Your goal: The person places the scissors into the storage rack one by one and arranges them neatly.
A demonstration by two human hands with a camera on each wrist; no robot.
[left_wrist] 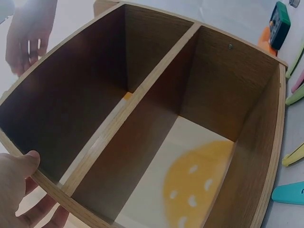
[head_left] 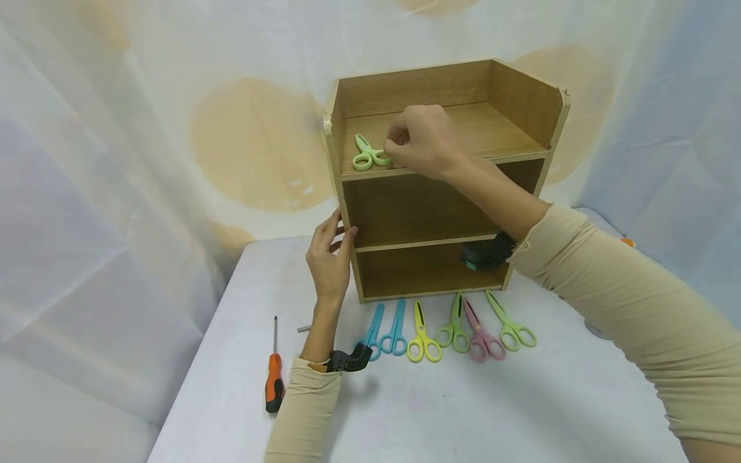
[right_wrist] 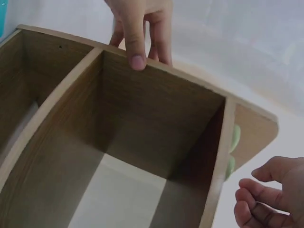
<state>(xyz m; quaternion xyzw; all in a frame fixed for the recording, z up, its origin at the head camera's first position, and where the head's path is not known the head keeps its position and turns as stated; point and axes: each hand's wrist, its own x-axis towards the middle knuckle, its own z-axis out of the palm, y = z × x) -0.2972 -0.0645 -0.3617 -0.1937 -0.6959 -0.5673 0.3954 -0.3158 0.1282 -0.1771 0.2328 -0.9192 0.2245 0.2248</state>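
A wooden shelf unit (head_left: 417, 91) stands upright on the table with its compartments facing me. My left hand (head_left: 331, 263) grips its left side panel, thumb on the front edge and fingers behind, as the right wrist view also shows. On the left of the top shelf lies a pair of light green scissors (head_left: 368, 152), handles toward the front edge. My right hand (head_left: 425, 141) hovers beside them, overlapping one handle in the head view. In the right wrist view that hand (right_wrist: 275, 199) has loosely bent fingers, holds nothing and is apart from the scissors' handles (right_wrist: 236, 137).
Before the shelf lies a row of scissors: blue (head_left: 398, 325), yellow (head_left: 421, 328), green (head_left: 456, 315), pink (head_left: 477, 329) and light green (head_left: 505, 319). An orange-and-black screwdriver (head_left: 274, 379) lies at left, near a short metal rod (head_left: 303, 328). A dark green-and-orange object (left_wrist: 280, 26) stands beyond the shelf's far side.
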